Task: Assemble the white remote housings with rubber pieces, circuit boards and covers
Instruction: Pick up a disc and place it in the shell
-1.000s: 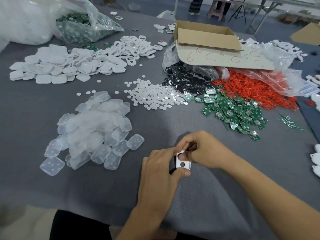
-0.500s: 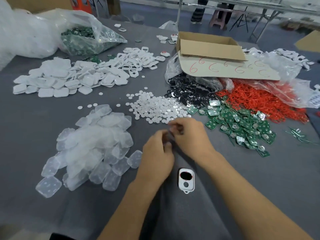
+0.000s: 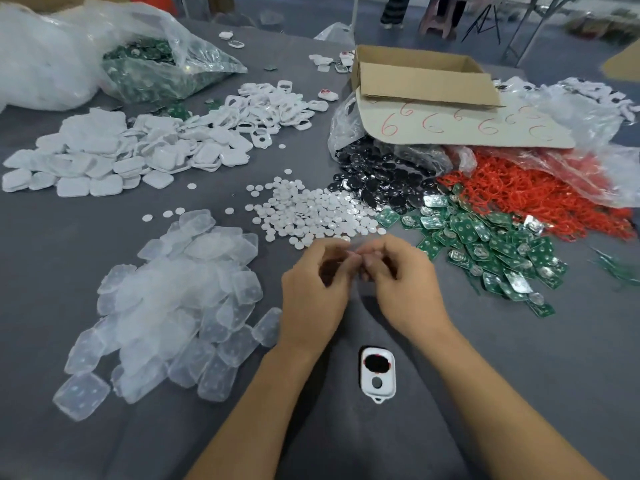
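Since the earlier frame the white remote housing (image 3: 377, 373) has left both hands and lies on the worktop (image 3: 519, 375), partly fitted, circuit board and cover outstanding, while left hand (image 3: 313, 289) and right hand (image 3: 403, 289) meet fingertips at the white discs (image 3: 311, 216), hold indiscernible.

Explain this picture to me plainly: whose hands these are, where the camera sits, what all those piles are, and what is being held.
No machine here: a person works with bare hands, and the camera sits on their head, looking down at a grey table. The left hand and right hand meet fingertip to fingertip by the pile of small white discs; anything pinched there is too blurred to make out. Just below the hands lies one white remote housing, part-filled. Around it lie heaps of parts: clear rubber pads, white covers, green circuit boards, black pieces, red loops and a cardboard box.
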Tool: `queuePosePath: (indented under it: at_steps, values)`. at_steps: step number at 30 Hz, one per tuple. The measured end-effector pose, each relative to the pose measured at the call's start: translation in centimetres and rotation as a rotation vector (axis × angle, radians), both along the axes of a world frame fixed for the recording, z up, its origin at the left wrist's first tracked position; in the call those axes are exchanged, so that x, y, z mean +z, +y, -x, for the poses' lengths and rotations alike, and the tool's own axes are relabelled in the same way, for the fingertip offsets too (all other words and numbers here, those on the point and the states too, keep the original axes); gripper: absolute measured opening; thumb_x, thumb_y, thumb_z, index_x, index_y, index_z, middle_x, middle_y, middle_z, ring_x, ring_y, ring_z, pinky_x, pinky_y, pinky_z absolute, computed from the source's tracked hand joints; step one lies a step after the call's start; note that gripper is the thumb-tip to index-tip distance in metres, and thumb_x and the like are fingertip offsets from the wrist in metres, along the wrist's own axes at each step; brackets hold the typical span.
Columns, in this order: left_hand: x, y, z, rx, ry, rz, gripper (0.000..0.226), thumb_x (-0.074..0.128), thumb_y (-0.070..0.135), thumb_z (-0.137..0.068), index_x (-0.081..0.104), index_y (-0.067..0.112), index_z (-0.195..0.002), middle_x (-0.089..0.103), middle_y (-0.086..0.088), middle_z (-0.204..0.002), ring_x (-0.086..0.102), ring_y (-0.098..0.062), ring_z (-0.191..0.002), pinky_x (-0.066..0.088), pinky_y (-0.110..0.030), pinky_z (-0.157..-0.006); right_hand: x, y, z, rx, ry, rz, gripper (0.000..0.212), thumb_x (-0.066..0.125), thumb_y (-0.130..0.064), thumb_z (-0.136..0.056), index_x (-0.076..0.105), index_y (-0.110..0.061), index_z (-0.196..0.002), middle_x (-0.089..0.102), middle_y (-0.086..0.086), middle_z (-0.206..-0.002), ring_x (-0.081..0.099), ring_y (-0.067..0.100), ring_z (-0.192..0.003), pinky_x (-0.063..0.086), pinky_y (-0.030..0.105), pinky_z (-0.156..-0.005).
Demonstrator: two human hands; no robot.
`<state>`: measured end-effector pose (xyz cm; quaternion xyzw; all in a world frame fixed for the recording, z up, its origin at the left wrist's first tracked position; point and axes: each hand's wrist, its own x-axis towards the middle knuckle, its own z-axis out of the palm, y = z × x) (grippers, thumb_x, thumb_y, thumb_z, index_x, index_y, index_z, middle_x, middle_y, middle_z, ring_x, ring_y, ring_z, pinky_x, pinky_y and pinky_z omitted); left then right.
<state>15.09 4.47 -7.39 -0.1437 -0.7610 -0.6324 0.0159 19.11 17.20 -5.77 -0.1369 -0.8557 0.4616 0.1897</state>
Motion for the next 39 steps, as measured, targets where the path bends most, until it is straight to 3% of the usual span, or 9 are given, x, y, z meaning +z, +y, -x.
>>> queuePosePath:
  at_steps: [4, 10, 14, 19, 24, 29, 33, 39]
  values:
    - [1.1, -1.3, -3.3, -0.132, -0.352, -0.301, 0.017, 0.078, 0.012, -0.088, 0.072, 0.018, -0.104, 0.079, 0.000, -0.093, 0.075, -0.012, -0.090, 0.054, -0.014, -0.076, 1.2, -0.3, -4.7, 0.078, 0.058, 0.014, 0.027, 0.066, -0.003, -0.092, 0.069, -0.029, -0.089, 0.072, -0.014, -0.079, 0.069, 0.006, -0.076, 0.053, 0.021, -0.068]
    - [1.7, -3.0, -8.4, -0.151, -0.487, -0.373, 0.021, 0.078, 0.005, -0.086, 0.072, 0.017, -0.102, 0.079, -0.005, -0.097, 0.075, -0.019, -0.097, 0.058, -0.027, -0.085, 1.8, -1.5, -10.1, 0.123, 0.102, -0.038, 0.027, 0.073, -0.006, -0.088, 0.072, -0.030, -0.100, 0.074, -0.016, -0.090, 0.072, 0.005, -0.085, 0.056, 0.018, -0.077]
    - [1.9, -3.9, -10.3, -0.171, -0.398, -0.346, 0.019, 0.077, 0.002, -0.086, 0.072, 0.013, -0.100, 0.079, -0.003, -0.093, 0.075, -0.014, -0.092, 0.055, -0.016, -0.077, 1.9, -2.0, -11.9, 0.131, 0.064, -0.052, 0.021, 0.073, -0.012, -0.089, 0.075, -0.032, -0.093, 0.074, -0.018, -0.083, 0.073, 0.005, -0.079, 0.057, 0.022, -0.071]
    - [1.3, -4.5, -10.9, -0.214, -0.304, -0.249, 0.021, 0.077, 0.002, -0.086, 0.071, 0.016, -0.100, 0.079, 0.000, -0.093, 0.075, -0.014, -0.093, 0.055, -0.019, -0.080, 2.1, -1.8, -12.8, 0.207, 0.067, -0.265, 0.014, 0.070, -0.013, -0.090, 0.069, -0.027, -0.091, 0.066, -0.012, -0.072, 0.067, 0.009, -0.070, 0.053, 0.019, -0.064]
    - [0.5, -4.9, -10.9, -0.287, -0.202, -0.176, 0.025, 0.077, 0.004, -0.088, 0.071, 0.022, -0.104, 0.078, 0.004, -0.099, 0.074, -0.014, -0.097, 0.057, -0.024, -0.088, 1.9, -1.4, -12.7, 0.186, 0.047, -0.246, 0.008, 0.067, -0.020, -0.086, 0.068, -0.027, -0.085, 0.063, -0.008, -0.069, 0.063, 0.011, -0.064, 0.052, 0.018, -0.063]
    - [-0.8, -5.6, -10.8, -0.193, 0.008, 0.203, 0.060, 0.088, 0.028, -0.074, 0.060, 0.052, -0.121, 0.057, 0.028, -0.119, 0.056, 0.002, -0.110, 0.042, -0.008, -0.089, 1.5, -0.8, -12.8, 0.140, -0.017, -0.192, 0.021, 0.073, -0.009, -0.081, 0.068, -0.029, -0.081, 0.060, -0.009, -0.066, 0.055, 0.005, -0.057, 0.044, 0.012, -0.061]
    - [-1.7, -5.5, -10.5, -0.274, 0.030, 0.349, 0.091, 0.087, 0.042, -0.070, 0.036, 0.054, -0.145, 0.042, 0.029, -0.134, 0.038, 0.004, -0.132, 0.032, -0.019, -0.109, 1.4, -0.9, -13.0, 0.134, -0.059, -0.210, 0.023, 0.075, -0.009, -0.080, 0.068, -0.031, -0.080, 0.062, -0.012, -0.066, 0.059, 0.006, -0.060, 0.042, 0.008, -0.061]
    - [-2.3, -5.3, -10.3, -0.258, 0.131, 0.413, 0.089, 0.081, 0.042, -0.078, 0.026, 0.052, -0.147, 0.048, 0.049, -0.124, 0.034, 0.012, -0.130, 0.028, -0.020, -0.107, 1.5, -1.5, -12.2, 0.136, -0.094, -0.275, 0.019, 0.077, -0.012, -0.077, 0.072, -0.031, -0.077, 0.064, -0.014, -0.077, 0.063, 0.007, -0.074, 0.041, 0.008, -0.066]
